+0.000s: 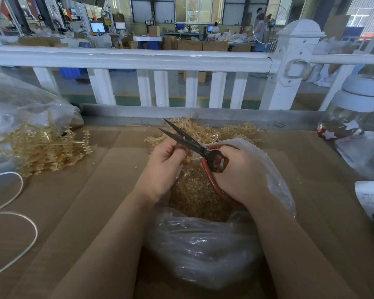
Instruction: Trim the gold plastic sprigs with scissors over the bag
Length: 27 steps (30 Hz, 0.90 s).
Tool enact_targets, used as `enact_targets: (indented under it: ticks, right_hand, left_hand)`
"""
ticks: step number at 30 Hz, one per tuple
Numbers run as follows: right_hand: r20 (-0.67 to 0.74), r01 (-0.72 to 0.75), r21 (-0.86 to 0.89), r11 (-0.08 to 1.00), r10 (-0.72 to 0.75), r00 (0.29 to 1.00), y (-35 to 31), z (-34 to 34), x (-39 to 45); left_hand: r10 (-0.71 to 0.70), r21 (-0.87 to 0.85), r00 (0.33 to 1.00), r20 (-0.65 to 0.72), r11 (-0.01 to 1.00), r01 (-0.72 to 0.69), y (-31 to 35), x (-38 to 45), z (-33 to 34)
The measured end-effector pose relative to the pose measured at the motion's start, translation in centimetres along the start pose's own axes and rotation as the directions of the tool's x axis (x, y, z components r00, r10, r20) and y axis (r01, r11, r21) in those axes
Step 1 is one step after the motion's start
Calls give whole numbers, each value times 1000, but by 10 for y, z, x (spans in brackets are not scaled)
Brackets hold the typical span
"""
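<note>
My right hand (238, 175) grips the red handles of black scissors (188, 142), whose blades are parted and point up and to the left. My left hand (165, 164) pinches a small gold sprig piece close under the blades; the piece is mostly hidden by my fingers. Both hands hover over an open clear plastic bag (205, 244) holding several trimmed gold pieces (192, 190). A loose pile of gold sprigs (205, 130) lies just behind my hands.
More gold sprigs (39, 147) spill from a clear bag (20, 100) at the left. A white cord (20, 240) loops at the near left. A jar with a white lid (358, 108) and plastic-wrapped items stand at the right. A white railing (138, 59) borders the cardboard-covered table (84, 201).
</note>
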State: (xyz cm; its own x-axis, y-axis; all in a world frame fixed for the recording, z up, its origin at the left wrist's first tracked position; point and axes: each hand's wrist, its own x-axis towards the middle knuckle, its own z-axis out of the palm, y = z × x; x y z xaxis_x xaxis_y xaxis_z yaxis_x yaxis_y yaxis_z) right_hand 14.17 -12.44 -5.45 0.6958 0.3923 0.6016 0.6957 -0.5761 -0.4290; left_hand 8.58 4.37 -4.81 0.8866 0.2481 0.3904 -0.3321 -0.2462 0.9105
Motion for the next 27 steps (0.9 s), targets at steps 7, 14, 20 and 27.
enact_targets:
  ticks: [7,14,20,27]
  right_hand:
    - [4,-14,21,1000,14,1000,1,1,1]
    - [10,-17,15,1000,17,1000,2,3,1]
    - [32,-177,187,966,174,984,5,5,3]
    - [114,-282,483,829,260,959,0,0,5]
  left_hand:
    - [-12,-12,1000,-26,1000,12,-4,1,-1]
    - [-34,-98,998,-62,995,28,-5,2,1]
    - [-51,-190,998,-36,981,44,-8,3,-1]
    - [-51,-180,985,166,980,81,-14,4,-1]
